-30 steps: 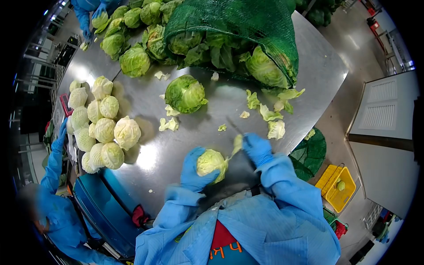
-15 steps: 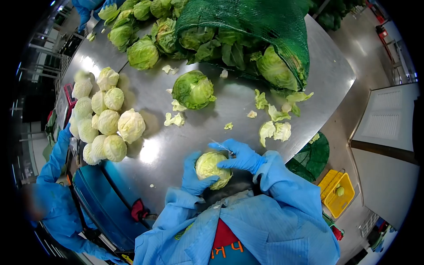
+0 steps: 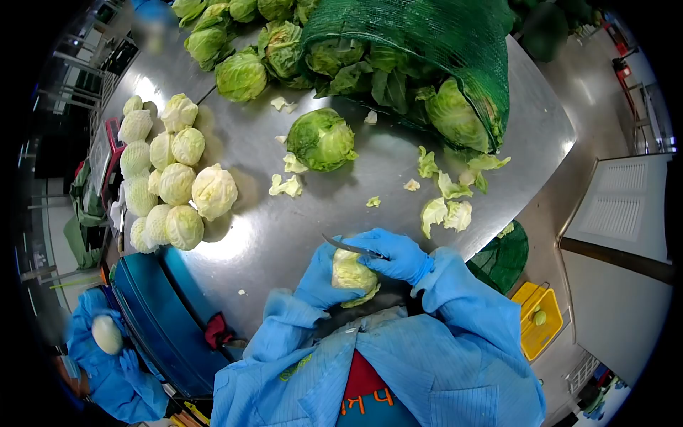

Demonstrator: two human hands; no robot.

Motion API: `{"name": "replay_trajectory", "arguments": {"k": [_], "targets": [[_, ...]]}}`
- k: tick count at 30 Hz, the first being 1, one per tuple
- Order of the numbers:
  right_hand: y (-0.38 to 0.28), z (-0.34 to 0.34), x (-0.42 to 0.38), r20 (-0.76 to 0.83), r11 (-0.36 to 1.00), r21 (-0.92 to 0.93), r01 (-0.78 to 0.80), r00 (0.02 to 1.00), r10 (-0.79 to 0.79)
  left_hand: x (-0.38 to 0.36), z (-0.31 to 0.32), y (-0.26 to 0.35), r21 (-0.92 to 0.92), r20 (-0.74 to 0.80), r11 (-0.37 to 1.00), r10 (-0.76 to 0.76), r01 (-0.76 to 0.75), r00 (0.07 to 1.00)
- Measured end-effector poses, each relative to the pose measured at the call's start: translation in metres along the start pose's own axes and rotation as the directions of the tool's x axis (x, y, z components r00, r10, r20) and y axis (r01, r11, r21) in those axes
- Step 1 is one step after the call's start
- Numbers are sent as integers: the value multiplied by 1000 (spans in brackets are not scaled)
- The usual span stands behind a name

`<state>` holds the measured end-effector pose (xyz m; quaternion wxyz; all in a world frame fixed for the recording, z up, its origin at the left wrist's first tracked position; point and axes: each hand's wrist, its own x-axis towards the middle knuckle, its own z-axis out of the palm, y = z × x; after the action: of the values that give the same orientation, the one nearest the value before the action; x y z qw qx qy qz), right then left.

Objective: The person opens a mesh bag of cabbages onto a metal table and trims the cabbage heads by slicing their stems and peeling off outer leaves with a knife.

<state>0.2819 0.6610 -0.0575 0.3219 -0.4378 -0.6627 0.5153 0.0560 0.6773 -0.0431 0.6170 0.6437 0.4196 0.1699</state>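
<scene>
In blue gloves, my left hand wraps round the left side of a pale trimmed cabbage, low in the middle of the view. My right hand grips a knife with a dark, curved blade, which lies across the top of that cabbage and points left. Beyond my hands, a greener cabbage rests on the metal table. Loose leaf pieces lie beside it, and more leaves lie to the right.
Pale cabbages, some in foam nets, stand at the left. A green mesh bag of cabbages lies at the back. One co-worker is at lower left, another at the back left. A yellow crate sits right.
The knife blade has swung into clear view over the cabbage, and the cabbage has turned in my hands. The lower-left co-worker's arm has drawn back from the pale cabbages, and a netted cabbage shows by them.
</scene>
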Motion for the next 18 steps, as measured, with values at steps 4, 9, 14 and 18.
{"name": "replay_trajectory", "arguments": {"k": [4,9,14,18], "targets": [[1,-3,-12,-89,993,-118,29,995,-40,5,1,10,-133,3,990,-35,35,999],[-5,-14,-7,-31,993,6,-117,993,117,10,-3,-6,210,44,976,44,-52,998],[33,-12,-7,-26,999,45,-13,1000,14,14,-2,-17,231,82,971,47,-65,996],[13,-17,-10,3,976,-193,-99,995,101,17,5,-41,246,89,961,107,-126,990]]}}
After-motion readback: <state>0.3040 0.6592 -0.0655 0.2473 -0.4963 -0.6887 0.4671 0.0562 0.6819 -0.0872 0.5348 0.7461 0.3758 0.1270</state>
